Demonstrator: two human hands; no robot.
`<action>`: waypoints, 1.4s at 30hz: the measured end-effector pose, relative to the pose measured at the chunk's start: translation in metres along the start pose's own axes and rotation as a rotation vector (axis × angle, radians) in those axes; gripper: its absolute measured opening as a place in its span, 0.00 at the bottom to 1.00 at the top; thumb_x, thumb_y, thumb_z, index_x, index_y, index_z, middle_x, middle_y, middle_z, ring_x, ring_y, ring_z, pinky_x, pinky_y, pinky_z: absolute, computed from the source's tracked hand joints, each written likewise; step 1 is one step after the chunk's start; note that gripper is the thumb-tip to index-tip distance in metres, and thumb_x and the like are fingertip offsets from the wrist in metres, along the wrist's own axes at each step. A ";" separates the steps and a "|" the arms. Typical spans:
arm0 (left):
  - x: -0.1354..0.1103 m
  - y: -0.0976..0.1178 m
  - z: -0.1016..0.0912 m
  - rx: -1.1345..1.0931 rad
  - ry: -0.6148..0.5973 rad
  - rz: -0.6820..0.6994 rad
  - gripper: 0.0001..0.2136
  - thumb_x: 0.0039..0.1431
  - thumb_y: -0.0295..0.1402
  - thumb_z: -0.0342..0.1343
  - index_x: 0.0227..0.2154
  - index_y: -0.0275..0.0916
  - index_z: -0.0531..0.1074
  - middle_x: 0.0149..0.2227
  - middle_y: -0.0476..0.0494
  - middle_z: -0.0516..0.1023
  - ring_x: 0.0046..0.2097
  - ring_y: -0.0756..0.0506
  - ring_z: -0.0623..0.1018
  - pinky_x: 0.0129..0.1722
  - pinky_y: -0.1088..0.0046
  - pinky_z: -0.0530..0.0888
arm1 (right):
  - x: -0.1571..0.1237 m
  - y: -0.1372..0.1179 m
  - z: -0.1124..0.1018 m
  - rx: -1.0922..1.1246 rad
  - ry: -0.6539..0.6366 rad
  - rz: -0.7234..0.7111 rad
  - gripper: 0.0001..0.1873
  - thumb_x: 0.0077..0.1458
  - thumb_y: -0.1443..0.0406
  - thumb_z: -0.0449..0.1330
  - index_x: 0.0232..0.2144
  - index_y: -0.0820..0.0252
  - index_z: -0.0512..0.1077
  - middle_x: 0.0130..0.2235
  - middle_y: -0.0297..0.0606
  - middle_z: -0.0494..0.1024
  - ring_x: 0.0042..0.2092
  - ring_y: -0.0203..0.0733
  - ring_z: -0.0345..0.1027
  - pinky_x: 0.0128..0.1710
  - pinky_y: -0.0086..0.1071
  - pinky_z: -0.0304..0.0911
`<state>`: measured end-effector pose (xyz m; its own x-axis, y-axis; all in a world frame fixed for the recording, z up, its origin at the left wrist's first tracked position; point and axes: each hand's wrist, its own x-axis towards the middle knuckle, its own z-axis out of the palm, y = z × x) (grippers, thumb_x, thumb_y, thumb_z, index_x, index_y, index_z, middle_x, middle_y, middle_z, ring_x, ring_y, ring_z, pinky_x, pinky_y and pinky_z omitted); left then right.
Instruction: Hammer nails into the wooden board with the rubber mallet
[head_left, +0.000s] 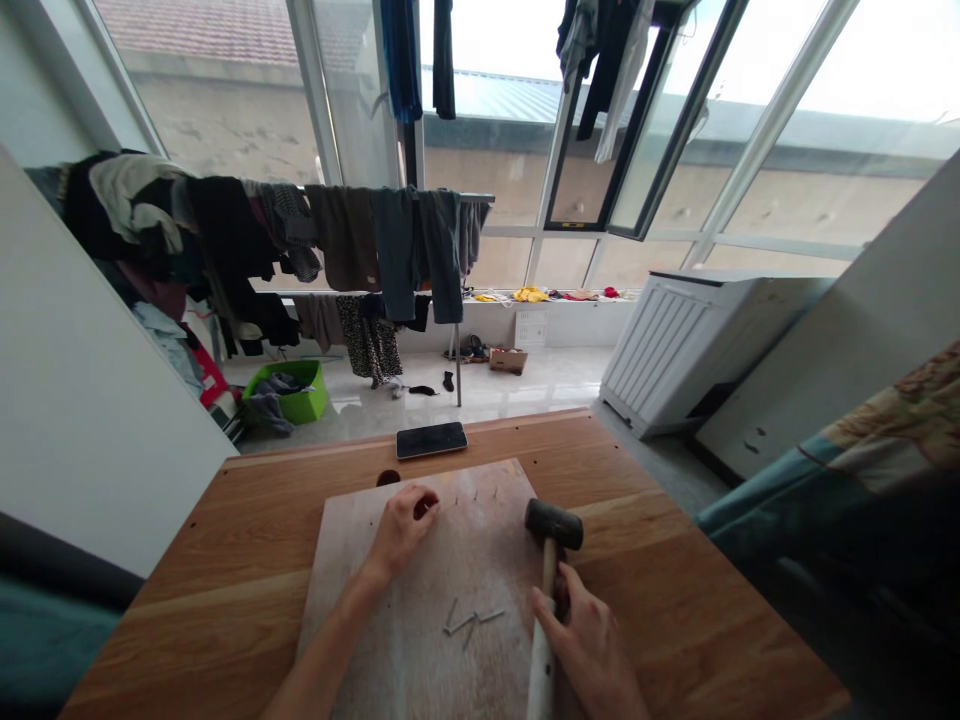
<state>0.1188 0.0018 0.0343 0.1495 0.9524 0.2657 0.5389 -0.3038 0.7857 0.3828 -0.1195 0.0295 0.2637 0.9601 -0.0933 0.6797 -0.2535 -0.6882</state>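
Note:
A pale wooden board [420, 640] lies on the wooden table [660, 600] in front of me. My left hand [401, 530] rests on the board's far part, fingers pinched together on something I cannot make out, next to a few small nails standing in the board [472, 493]. My right hand [589, 645] is wrapped round the pale handle of a hammer [553, 523], whose black head hovers over the board's right edge. A few loose nails [469, 620] lie on the board between my hands.
A dark phone [431, 439] lies flat at the table's far edge. Beyond the table stand a clothes rack hung with garments [360, 250], a green basket [296, 390], a white cabinet [690, 340] and big windows. A patterned cloth [862, 450] is at right.

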 end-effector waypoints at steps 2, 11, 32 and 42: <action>0.000 -0.001 0.002 -0.012 0.007 0.000 0.05 0.58 0.31 0.55 0.31 0.38 0.75 0.33 0.45 0.76 0.33 0.46 0.76 0.35 0.72 0.72 | 0.003 0.002 -0.003 0.102 -0.004 0.021 0.27 0.55 0.52 0.54 0.49 0.62 0.73 0.41 0.50 0.83 0.46 0.57 0.78 0.47 0.42 0.70; -0.002 0.000 0.002 -0.017 0.011 0.008 0.07 0.58 0.32 0.55 0.30 0.38 0.77 0.33 0.44 0.77 0.34 0.45 0.77 0.36 0.71 0.72 | -0.005 -0.024 -0.009 0.654 -0.225 0.152 0.35 0.54 0.44 0.57 0.56 0.59 0.67 0.17 0.26 0.68 0.17 0.39 0.65 0.15 0.28 0.61; -0.002 -0.006 0.009 -0.050 0.043 0.022 0.06 0.57 0.30 0.54 0.30 0.38 0.76 0.32 0.45 0.77 0.32 0.47 0.75 0.35 0.71 0.71 | 0.004 -0.077 0.045 0.218 0.041 -0.453 0.28 0.65 0.62 0.53 0.65 0.58 0.64 0.57 0.47 0.77 0.55 0.48 0.74 0.57 0.39 0.68; -0.002 -0.009 0.011 -0.069 0.044 0.006 0.07 0.59 0.31 0.55 0.31 0.38 0.78 0.33 0.45 0.78 0.34 0.46 0.76 0.37 0.70 0.72 | -0.001 -0.082 0.045 0.137 0.013 -0.511 0.28 0.67 0.65 0.48 0.67 0.61 0.59 0.58 0.48 0.75 0.55 0.47 0.73 0.55 0.36 0.69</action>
<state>0.1231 0.0028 0.0207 0.1152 0.9491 0.2931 0.4791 -0.3116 0.8206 0.2959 -0.0943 0.0536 -0.0694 0.9554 0.2871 0.6285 0.2654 -0.7312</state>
